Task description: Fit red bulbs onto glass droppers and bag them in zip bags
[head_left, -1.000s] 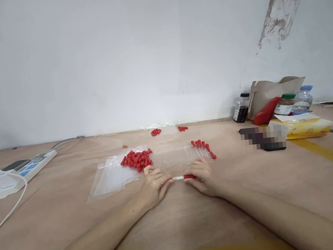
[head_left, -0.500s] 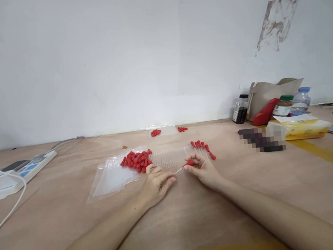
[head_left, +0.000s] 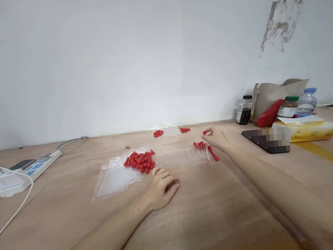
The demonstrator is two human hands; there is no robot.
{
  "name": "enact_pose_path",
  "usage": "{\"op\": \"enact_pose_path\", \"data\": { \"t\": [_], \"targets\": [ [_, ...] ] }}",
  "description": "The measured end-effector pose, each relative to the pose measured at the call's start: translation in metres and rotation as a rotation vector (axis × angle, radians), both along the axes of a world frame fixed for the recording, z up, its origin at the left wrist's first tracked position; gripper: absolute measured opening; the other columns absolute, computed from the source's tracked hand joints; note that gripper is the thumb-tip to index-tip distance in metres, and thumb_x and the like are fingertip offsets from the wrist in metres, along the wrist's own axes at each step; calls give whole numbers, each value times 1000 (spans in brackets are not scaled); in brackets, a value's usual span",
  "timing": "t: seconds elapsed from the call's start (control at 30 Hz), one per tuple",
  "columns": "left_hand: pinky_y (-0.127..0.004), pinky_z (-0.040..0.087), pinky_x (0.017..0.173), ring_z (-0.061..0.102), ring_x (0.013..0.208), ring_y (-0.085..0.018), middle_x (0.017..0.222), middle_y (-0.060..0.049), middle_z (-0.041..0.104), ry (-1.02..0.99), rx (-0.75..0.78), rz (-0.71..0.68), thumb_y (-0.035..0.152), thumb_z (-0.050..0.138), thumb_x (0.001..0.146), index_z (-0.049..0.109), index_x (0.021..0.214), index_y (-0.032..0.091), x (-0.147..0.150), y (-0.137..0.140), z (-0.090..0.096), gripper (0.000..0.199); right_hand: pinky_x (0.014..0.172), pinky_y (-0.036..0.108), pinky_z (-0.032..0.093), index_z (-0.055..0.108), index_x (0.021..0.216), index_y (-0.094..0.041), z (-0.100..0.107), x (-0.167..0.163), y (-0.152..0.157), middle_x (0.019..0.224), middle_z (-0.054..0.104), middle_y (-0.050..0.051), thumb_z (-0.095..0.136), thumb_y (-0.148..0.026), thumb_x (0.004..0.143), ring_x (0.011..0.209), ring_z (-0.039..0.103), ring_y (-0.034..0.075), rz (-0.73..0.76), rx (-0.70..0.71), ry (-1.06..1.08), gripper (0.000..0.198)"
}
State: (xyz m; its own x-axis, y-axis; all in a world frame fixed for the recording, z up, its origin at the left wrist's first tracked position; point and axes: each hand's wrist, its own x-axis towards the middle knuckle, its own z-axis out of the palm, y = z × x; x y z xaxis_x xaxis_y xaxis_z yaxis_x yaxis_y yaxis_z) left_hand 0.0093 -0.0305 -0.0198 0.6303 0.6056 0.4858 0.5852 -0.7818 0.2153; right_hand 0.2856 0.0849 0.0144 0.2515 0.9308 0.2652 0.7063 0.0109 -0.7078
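My right hand (head_left: 215,138) pinches a glass dropper by its red rubber bulb (head_left: 204,132), above the far right end of the row of tubes. Most of that dropper's tube cannot be made out. Below the hand lie several droppers with red bulbs (head_left: 201,145) fitted. Thin clear glass tubes (head_left: 174,158) lie side by side to their left. My left hand (head_left: 162,188) rests on the table in front of the tubes, fingers curved and thumb apart, holding nothing I can see. Beside its fingertips is a heap of loose red rubber bulbs (head_left: 139,161).
Clear plastic bags (head_left: 113,181) lie left of the heap. Two small groups of red bulbs (head_left: 158,133) sit near the wall. A power strip (head_left: 30,175) is at left. Right stand a dark bottle (head_left: 244,111), a bag (head_left: 269,95), jars, a tissue pack (head_left: 311,128) and a phone (head_left: 265,141).
My right hand has moved away and to the right with the dropper. My left hand has let go of the dropper's tube and stays near the same spot. The view has shifted slightly.
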Motion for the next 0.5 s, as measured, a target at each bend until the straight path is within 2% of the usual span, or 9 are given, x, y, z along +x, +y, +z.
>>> {"op": "enact_pose_path", "data": {
  "t": [0.1,0.27,0.37,0.5],
  "targets": [
    [-37,29,83,53,80,-18,83,-3,64,12,-4,4,26,47,83,60,91,21,-1,0,0,15,54,22,38,58,87,-19,-4,-11,12,77,63,3,57,-30,65,65,56,13,1,-64,-94,24],
    [-38,28,85,54,81,-17,82,-3,63,52,-18,-2,26,47,84,61,90,22,-1,0,1,16,60,27,38,60,85,-21,-15,-25,16,87,63,5,58,-29,62,78,57,20,-10,-82,-212,24],
    [-38,28,85,54,81,-17,83,-2,64,46,-18,-6,25,47,84,61,89,22,0,0,3,15,64,29,39,60,87,-21,-17,-27,15,89,64,6,57,-31,64,83,57,21,8,-81,-300,26],
    [-37,28,85,55,81,-16,82,-2,64,42,-16,-24,24,46,84,60,90,22,1,-1,3,15,64,28,41,58,96,-20,-14,-20,13,92,64,8,56,-37,65,84,58,21,-48,-71,-279,35]
  ]
}}
